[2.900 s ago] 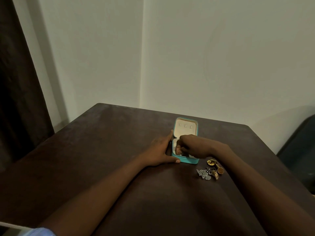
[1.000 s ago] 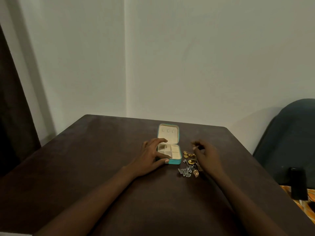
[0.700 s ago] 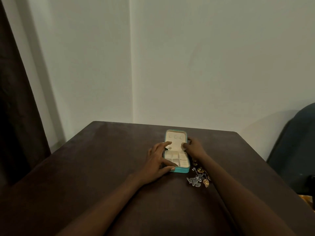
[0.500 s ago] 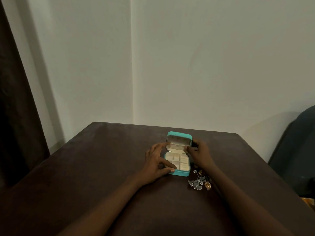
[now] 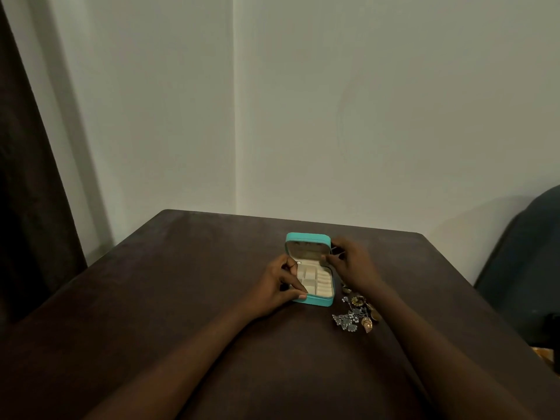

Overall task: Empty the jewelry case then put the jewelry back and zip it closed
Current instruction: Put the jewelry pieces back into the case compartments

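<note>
A small teal jewelry case (image 5: 318, 301) with a cream, divided inside sits on the dark table (image 5: 181, 283). Its lid (image 5: 307, 239) stands half raised, tilted toward me. My left hand (image 5: 280, 291) rests against the case's left side, fingers on the near-left rim. My right hand (image 5: 348, 263) grips the lid's right edge between thumb and fingers. The compartments that show look bare. A pile of jewelry (image 5: 356, 315), silver and gold pieces, lies on the table just right of the case, near my right forearm.
A dark padded chair (image 5: 527, 277) stands beyond the table's right edge. Pale walls meet in a corner behind the table, and a dark curtain (image 5: 27, 207) hangs at the left.
My right hand left the jewelry pile, went to the lid lying flat open, and swung it up to half closed. My left hand has stayed on the case.
</note>
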